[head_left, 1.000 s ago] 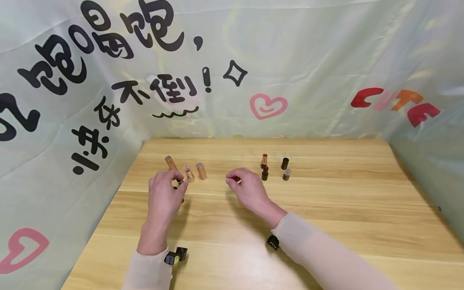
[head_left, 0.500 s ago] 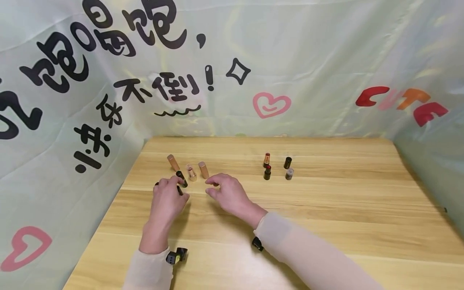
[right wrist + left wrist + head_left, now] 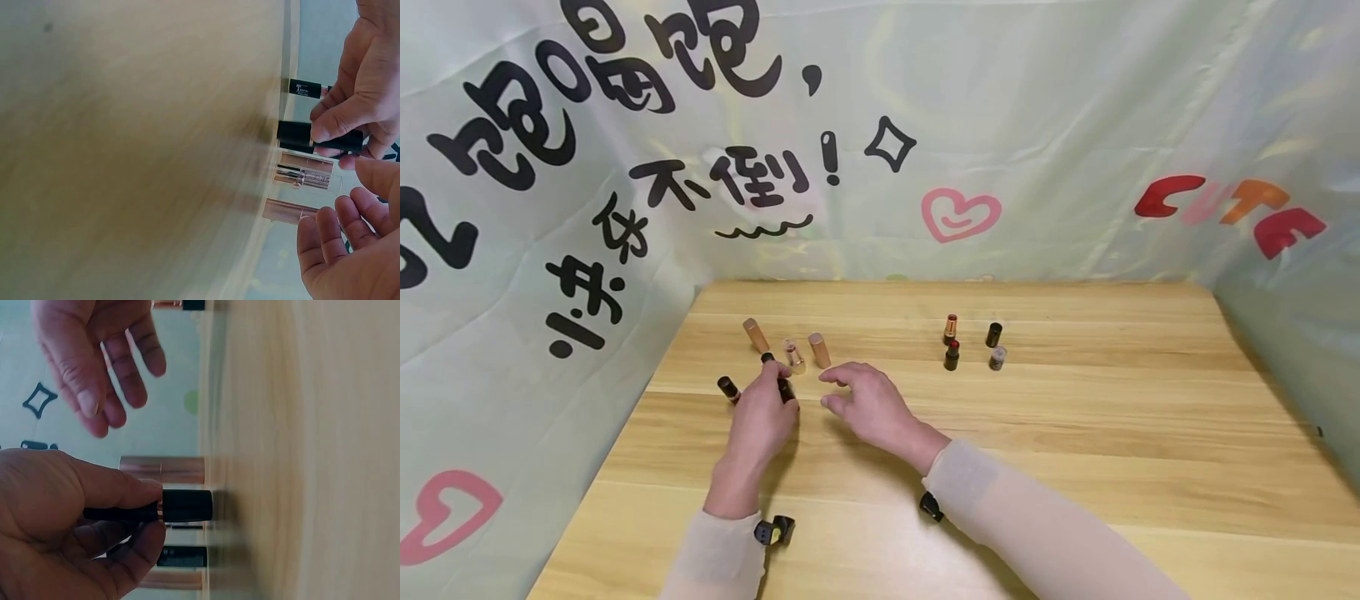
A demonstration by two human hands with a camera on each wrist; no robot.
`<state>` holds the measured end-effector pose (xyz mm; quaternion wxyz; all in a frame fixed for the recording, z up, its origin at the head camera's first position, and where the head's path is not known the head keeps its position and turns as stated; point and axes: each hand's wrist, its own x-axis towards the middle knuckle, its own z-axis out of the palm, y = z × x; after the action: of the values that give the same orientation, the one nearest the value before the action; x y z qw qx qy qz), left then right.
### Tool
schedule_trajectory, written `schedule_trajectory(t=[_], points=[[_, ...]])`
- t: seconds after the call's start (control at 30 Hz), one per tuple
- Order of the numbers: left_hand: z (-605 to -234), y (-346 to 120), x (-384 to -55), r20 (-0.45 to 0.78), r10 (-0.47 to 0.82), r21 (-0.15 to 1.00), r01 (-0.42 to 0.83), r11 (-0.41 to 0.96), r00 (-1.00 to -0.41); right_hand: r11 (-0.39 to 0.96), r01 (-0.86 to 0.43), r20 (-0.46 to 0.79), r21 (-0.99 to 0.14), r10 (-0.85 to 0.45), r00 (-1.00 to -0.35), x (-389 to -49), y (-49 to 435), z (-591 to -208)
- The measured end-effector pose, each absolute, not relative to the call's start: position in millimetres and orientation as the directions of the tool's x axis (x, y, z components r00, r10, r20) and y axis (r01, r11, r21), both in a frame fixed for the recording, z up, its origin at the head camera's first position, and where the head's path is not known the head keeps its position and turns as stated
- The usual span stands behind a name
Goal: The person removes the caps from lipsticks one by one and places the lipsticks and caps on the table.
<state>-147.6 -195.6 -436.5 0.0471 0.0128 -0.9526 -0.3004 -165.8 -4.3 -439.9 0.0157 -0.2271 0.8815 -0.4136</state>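
Note:
My left hand [image 3: 765,412] pinches an upright black lipstick tube [image 3: 187,505] with a thin copper band between thumb and fingers; its base is right at the tabletop. My right hand [image 3: 868,404] is just to the right, fingers apart and slightly bent, with nothing in them. Left of my left hand stands another black lipstick [image 3: 727,388]. A further black lipstick [image 3: 767,358] shows partly behind my fingers. Close beyond are a rose-gold tube [image 3: 756,336], a clear-capped rose-gold lipstick [image 3: 793,357] and a second rose-gold tube [image 3: 820,351].
Farther right stand a gold lipstick with a dark red tip [image 3: 951,329], an uncapped red lipstick in a black base [image 3: 952,356], a black cap [image 3: 994,335] and a small greyish clear-topped piece [image 3: 997,358]. Printed cloth [image 3: 1045,150] borders the wooden table [image 3: 1112,467].
My right hand has moved left, away from the right-hand group, and its fingers have opened. My left hand has shifted slightly right with the black lipstick, uncovering another black lipstick on its left.

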Motion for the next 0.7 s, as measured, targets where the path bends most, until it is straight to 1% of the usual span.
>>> schedule_trajectory(t=[0.1,0.33,0.53,0.7], points=[[-438,-188,-149,0.094,-0.022,0.586,0.038,0.810,-0.995,0.558,-0.389,0.163,-0.734,-0.411,-0.897,-165,-3,-440],[-436,-169,-154,0.132,0.073,0.572,0.136,0.809,-0.989,0.557,-0.375,0.172,-0.741,-0.382,-0.908,-167,4,-437],[-428,-152,-159,0.196,0.148,0.561,0.235,0.794,-0.969,0.535,-0.355,0.173,-0.766,-0.360,-0.917,-168,14,-431],[-420,-139,-160,0.191,0.180,0.562,0.258,0.786,-0.965,0.515,-0.353,0.195,-0.781,-0.335,-0.922,-169,27,-426]])
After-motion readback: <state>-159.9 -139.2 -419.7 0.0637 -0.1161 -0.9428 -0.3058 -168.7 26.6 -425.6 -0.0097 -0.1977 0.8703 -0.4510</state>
